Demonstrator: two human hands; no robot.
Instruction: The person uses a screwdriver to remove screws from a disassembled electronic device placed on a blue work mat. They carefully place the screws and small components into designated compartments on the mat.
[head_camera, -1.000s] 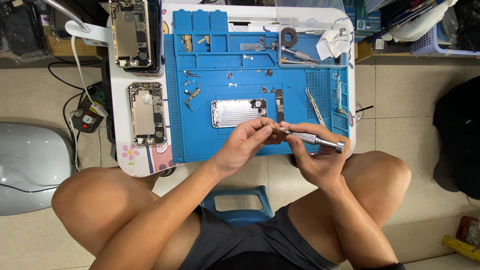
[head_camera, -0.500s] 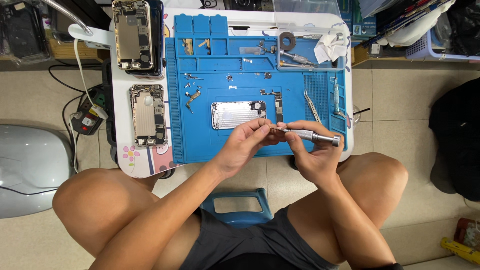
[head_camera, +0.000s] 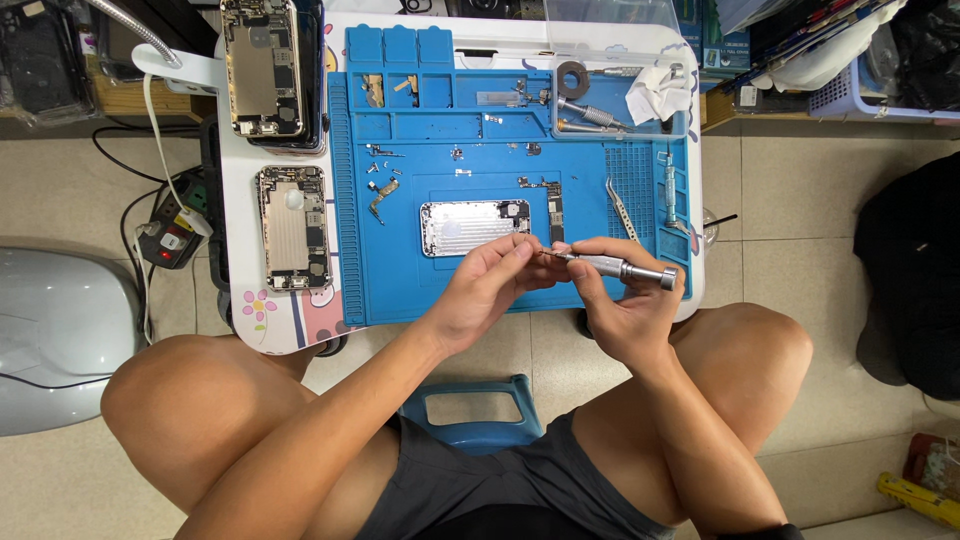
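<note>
Right hand (head_camera: 622, 305) clamped on one screwdriver (head_camera: 615, 267); left hand (head_camera: 490, 285) fingers pinched at its tip; three opened phones: one on the mat (head_camera: 440, 290), two beside.

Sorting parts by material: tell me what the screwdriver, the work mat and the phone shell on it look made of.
Screwdriver: apparently metal, grey satin sheen with a knurled grip.
Work mat: probably silicone or rubber, matte blue with moulded trays.
Phone shell: seemingly bare metal, silvery and reflective.
</note>
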